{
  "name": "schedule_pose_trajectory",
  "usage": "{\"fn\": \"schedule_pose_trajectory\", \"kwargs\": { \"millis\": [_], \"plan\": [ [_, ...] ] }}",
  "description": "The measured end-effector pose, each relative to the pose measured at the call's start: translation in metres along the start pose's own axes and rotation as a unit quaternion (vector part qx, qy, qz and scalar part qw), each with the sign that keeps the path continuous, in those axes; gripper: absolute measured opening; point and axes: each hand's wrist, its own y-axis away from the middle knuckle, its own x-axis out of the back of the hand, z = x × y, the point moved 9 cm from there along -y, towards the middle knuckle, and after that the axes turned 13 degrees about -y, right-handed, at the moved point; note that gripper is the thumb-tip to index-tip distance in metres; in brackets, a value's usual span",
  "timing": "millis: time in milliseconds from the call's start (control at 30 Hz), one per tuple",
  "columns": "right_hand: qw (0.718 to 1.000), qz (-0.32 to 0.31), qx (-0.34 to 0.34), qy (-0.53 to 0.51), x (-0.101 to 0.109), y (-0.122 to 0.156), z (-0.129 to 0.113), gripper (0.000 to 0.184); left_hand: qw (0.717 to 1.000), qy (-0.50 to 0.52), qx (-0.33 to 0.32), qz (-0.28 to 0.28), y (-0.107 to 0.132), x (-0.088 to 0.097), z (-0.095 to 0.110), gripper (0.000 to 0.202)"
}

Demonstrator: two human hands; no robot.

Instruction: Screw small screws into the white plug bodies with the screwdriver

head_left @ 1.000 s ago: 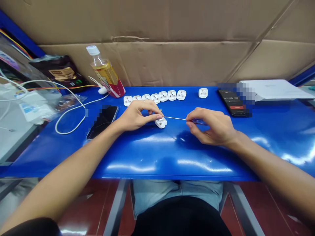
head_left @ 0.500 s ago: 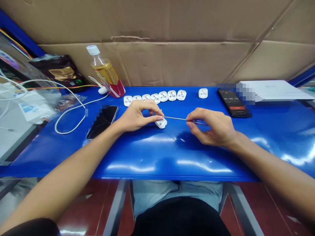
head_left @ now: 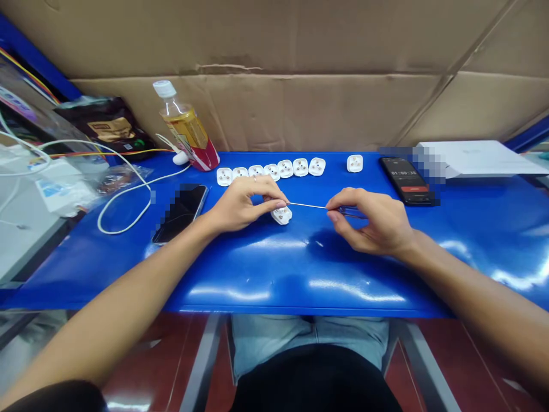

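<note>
My left hand (head_left: 246,203) pinches a small white plug body (head_left: 282,216) with its fingertips, and the plug rests on the blue table. My right hand (head_left: 373,220) holds a slim screwdriver (head_left: 309,205) by its clear blue handle. Its thin metal shaft points left, and the tip ends just at my left fingertips, above the plug. A row of several white plug bodies (head_left: 271,171) lies along the back of the table, just beyond my left hand. One more plug body (head_left: 354,163) stands apart to the right.
The blue table (head_left: 274,269) carries a black smartphone (head_left: 180,213), and a second phone (head_left: 405,180) showing a timer. Behind are a plastic drink bottle (head_left: 186,126), a white cable (head_left: 124,200), a dark snack bag (head_left: 107,127) and a white flat box (head_left: 480,158), against cardboard.
Both hands and the screwdriver have shifted slightly to the right. The plug body has stayed almost in place, and the grip of each hand looks unchanged.
</note>
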Motion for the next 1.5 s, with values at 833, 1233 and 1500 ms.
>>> {"fn": "schedule_pose_trajectory", "kwargs": {
  "millis": [833,1233,1500],
  "plan": [
    [1.0,0.011,-0.024,0.008,-0.002,0.003,0.007,0.006,0.985,-0.156,-0.075,0.016,0.005,0.0,0.007,0.018],
    [0.999,-0.011,-0.026,0.024,-0.005,0.001,0.006,0.004,0.959,-0.252,-0.125,0.032,0.005,-0.004,0.016,0.018],
    [0.999,-0.031,-0.021,0.029,-0.009,0.003,0.008,0.006,0.974,-0.202,-0.082,-0.058,0.005,-0.01,0.01,0.032]
  ]
}}
